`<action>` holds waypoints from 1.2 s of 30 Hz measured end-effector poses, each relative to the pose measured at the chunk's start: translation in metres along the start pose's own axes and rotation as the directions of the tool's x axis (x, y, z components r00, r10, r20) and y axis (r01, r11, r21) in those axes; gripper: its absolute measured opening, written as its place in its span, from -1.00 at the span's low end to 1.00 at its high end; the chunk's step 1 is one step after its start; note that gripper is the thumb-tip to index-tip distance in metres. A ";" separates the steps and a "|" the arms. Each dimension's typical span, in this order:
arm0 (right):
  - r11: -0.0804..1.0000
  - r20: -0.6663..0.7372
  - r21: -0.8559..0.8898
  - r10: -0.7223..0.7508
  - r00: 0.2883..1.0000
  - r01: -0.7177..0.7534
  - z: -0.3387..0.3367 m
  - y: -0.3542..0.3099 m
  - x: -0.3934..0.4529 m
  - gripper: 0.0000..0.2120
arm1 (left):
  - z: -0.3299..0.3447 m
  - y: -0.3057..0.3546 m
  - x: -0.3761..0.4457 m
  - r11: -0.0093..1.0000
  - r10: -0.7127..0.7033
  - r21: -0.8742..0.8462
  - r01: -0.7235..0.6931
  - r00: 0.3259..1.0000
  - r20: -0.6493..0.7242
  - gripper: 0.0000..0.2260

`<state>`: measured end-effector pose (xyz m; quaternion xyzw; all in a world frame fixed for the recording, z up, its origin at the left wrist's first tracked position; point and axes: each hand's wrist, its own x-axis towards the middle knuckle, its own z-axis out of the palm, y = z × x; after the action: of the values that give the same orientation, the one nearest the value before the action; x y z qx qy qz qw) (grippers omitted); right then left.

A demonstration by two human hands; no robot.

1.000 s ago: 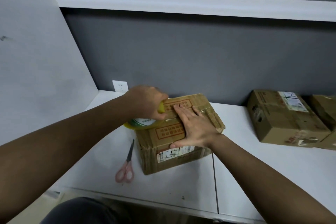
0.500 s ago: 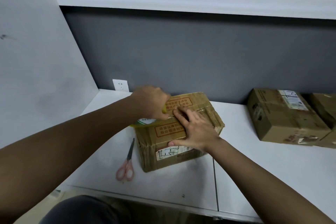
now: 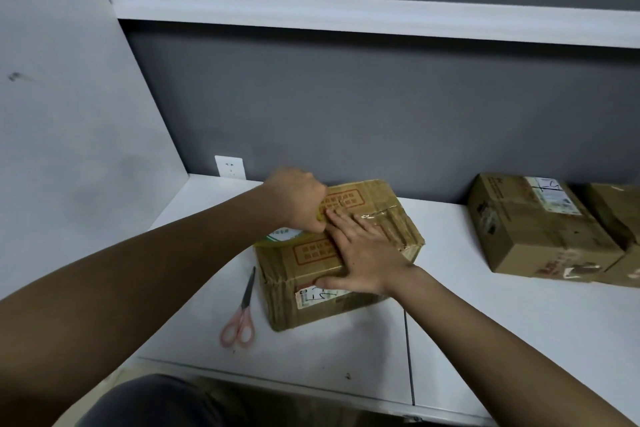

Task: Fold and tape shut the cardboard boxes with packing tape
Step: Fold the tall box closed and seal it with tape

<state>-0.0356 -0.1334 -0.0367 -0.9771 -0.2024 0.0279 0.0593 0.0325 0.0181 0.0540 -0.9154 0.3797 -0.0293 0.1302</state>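
The left hand [image 3: 300, 198] has its fingers curled around the tape roll [image 3: 281, 236] at the box's [image 3: 341, 255] left edge. The right hand [image 3: 363, 253] lies flat on the box top, fingers straight and slightly apart, tips beside the roll. If this hand lifts early, the tape may wrinkle or the flaps may spring up.

Bare desk [image 3: 485, 305] lies between the taped box [image 3: 367, 204] and stacked boxes [image 3: 540, 229]; scissors [image 3: 240, 315] block its left.
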 end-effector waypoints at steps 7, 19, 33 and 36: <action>0.990 -0.015 0.136 0.039 0.999 -0.037 0.010 -0.025 0.011 0.08 | 0.004 -0.009 -0.004 0.998 0.001 -0.057 -0.004 0.999 -0.046 -0.56; 0.984 0.034 0.164 0.067 0.997 -0.072 0.009 -0.025 0.014 0.14 | 0.037 -0.045 -0.045 0.960 0.155 -0.170 -0.224 0.925 -0.346 -0.46; 0.992 0.083 0.107 0.063 0.995 -0.071 0.014 -0.019 0.021 0.15 | 0.034 -0.069 -0.079 0.999 0.044 0.020 -0.050 0.975 0.216 -0.59; 0.994 0.116 0.076 0.070 0.991 -0.079 0.012 -0.021 0.021 0.07 | 0.051 -0.073 -0.082 1.000 0.016 -0.029 -0.011 0.984 0.180 -0.55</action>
<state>-0.0250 -0.1048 -0.0464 -0.9777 -0.1674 0.0934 0.0859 0.0320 0.1364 0.0276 -0.9135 0.3729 0.0598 0.1515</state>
